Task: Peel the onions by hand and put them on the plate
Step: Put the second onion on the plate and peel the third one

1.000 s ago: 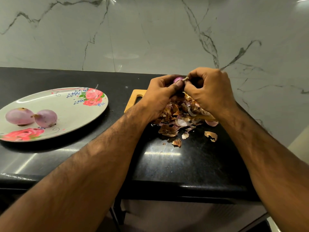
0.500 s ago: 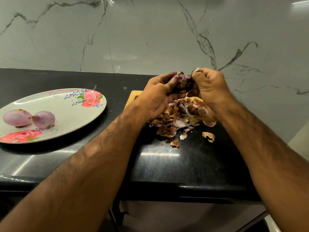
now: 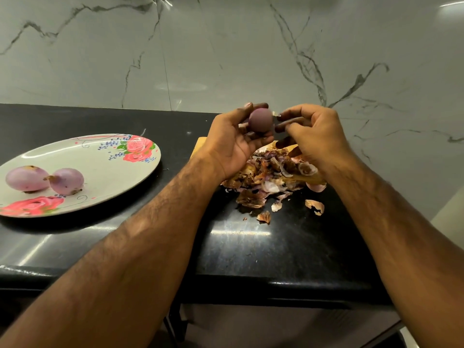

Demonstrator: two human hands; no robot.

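The left hand is raised palm-up above the far edge of the peel pile, its fingers and thumb curled round a peeled purple onion, whose smooth round side faces the camera. The right hand is up at the same height over the right side of the pile, with its fingers half bent and their tips just beside the onion, a narrow gap between them. A tiny pale scrap shows at the tip of its forefinger, but I cannot tell whether the hand pinches it or holds nothing. The pile, made of brown and purple skins, lies on a wooden cutting board, of which only a corner shows to the left of the pile. A few loose skins lie on the black counter just near of the pile. Well to the left of the pile a flowered plate sits on the counter. It carries two more peeled onions, touching each other on the side of the plate farthest from the pile. Behind the pile rises a grey-veined marble wall
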